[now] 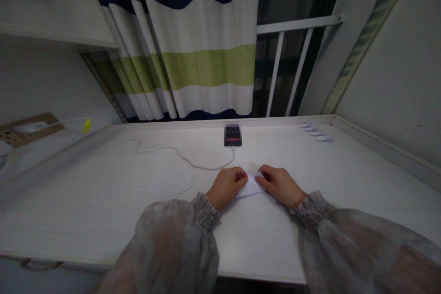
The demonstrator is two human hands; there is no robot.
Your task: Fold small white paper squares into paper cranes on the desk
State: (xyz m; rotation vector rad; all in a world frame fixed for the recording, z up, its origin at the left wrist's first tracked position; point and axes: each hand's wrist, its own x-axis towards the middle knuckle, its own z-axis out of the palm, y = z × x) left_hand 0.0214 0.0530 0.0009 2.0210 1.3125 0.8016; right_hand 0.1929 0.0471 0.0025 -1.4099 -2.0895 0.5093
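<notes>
A small white sheet of folded paper [251, 187] is held between my two hands, just above the middle of the white desk. My left hand [228, 185] pinches its upper left edge between thumb and fingers. On the other side, my right hand [280, 184] grips the upper right edge with thumb and curled fingers. The paper's lower edge is straight and points toward me. Left of my left hand lies more white paper [172, 183], hard to tell from the desk top.
A phone [233, 135] with a white cable [193, 164] stands near the back edge. Several folded paper pieces [317, 132] sit in a row at the back right. A socket strip [31, 128] is on the left wall. Behind the desk hangs a striped curtain [206, 64].
</notes>
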